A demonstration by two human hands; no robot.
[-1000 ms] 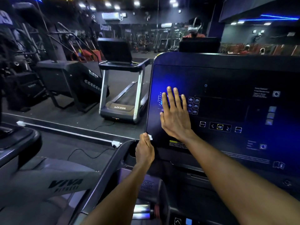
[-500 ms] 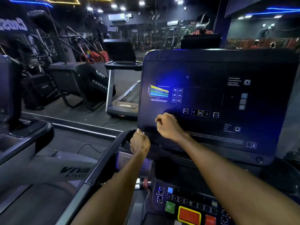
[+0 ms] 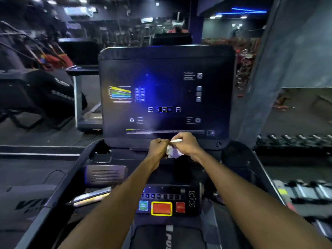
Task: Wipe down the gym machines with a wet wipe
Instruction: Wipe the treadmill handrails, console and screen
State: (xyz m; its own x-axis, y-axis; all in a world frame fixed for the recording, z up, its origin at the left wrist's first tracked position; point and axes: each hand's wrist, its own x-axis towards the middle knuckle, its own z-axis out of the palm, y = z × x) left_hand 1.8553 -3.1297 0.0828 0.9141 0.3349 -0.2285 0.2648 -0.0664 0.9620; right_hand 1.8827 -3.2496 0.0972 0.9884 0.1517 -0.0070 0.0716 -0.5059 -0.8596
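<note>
Hands meet in front of the lower edge of the treadmill console screen (image 3: 166,94). Left hand (image 3: 158,147) is clenched, its fingers (image 3: 162,141) curled onto the wet wipe (image 3: 172,152); right hand (image 3: 186,143) pinches the same wipe from the other side. The wipe is a crumpled white wad hanging between and just below the fingers of both hands, with a thin white edge showing at the right fingertips. How much of the wipe lies inside either grasp is hidden. Above the fingers, the screen shows a coloured chart and icons, its text too blurred to read. Below the fingers, between the forearms, sits the button panel (image 3: 167,200) with a green key, a yellow-framed red key and a smaller red key; labels illegible. Beyond the screen, the gym background is dark and smeared.
</note>
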